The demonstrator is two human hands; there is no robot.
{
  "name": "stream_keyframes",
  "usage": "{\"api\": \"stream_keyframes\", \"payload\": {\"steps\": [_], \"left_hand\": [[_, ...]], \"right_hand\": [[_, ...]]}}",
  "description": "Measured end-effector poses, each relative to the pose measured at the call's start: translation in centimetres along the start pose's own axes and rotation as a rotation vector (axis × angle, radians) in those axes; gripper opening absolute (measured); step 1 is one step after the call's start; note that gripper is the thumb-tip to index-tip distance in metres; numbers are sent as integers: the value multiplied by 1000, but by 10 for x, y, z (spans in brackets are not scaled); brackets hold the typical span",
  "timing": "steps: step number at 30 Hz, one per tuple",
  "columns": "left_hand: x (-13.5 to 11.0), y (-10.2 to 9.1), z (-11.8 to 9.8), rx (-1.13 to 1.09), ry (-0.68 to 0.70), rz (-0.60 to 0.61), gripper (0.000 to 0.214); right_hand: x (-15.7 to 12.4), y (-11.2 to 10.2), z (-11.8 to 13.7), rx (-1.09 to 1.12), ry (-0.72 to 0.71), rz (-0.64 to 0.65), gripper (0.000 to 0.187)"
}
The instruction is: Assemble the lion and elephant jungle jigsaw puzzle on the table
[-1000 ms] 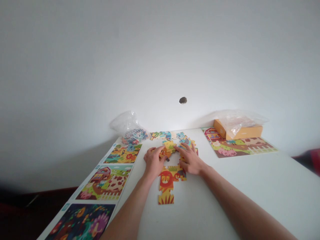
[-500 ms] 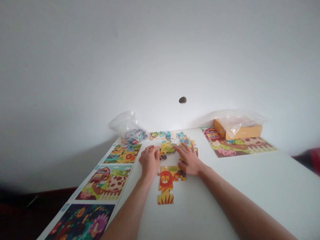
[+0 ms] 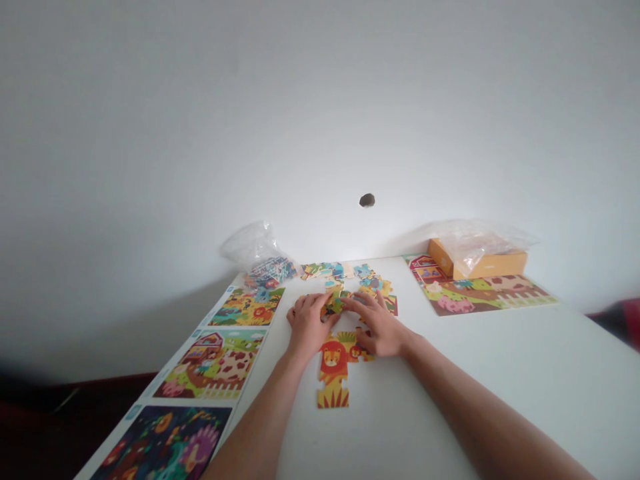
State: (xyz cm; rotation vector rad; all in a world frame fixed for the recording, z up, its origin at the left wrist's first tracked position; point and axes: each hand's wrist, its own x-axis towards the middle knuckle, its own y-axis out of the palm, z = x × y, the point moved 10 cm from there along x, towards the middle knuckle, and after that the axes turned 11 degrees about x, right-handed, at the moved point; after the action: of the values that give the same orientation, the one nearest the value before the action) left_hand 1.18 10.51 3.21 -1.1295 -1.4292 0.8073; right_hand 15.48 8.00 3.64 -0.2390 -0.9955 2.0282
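Note:
My left hand (image 3: 311, 325) is curled at the left side of a small group of yellow and green puzzle pieces (image 3: 334, 304), thumb and fingers closed on its edge. From the other side my right hand (image 3: 381, 325) reaches in with spread fingers, its index fingertip touching the group's right edge. Just nearer to me lies a joined section with a lion (image 3: 333, 357), flat on the table; my right thumb rests close to its upper right part. Beyond the right fingers are more puzzle pieces (image 3: 376, 284), partly covered by that hand.
Loose pieces (image 3: 333, 270) lie along the back edge beside a clear plastic bag (image 3: 267, 263) of pieces. Picture sheets (image 3: 220, 365) line the left edge. At the back right, an orange box (image 3: 493, 265) under clear plastic stands on a farm picture (image 3: 463, 299). A wall rises behind.
My left hand has moved right, and its thumb has come in around the yellow-green pieces. The group looks tilted now. My right hand stays nearly in place with its index finger bent further inward.

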Motion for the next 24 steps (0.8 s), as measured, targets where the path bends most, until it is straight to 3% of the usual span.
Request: {"api": "stream_keyframes", "payload": {"steps": [5,8,12,14,17,24], "left_hand": [[-1,-1,-1,3,4,-16,42],[0,-2,3,-2,-27,-40,33],[2,-5,10,-24,-72,-68,28],[2,-6,14,-26,-95,-88,27],[1,-9,20,12,-146,-109,28],[0,-11,13,41,-116,-84,28]], "right_hand": [[-1,4,5,10,-43,39,91],[0,-7,2,-37,-11,-72,80],[-7,-38,-23,-173,251,-361,67],[-14,-46,-40,-232,423,-429,64],[-17,-44,-52,-255,522,-397,62],[-7,-24,-41,-217,385,-209,72]]}}
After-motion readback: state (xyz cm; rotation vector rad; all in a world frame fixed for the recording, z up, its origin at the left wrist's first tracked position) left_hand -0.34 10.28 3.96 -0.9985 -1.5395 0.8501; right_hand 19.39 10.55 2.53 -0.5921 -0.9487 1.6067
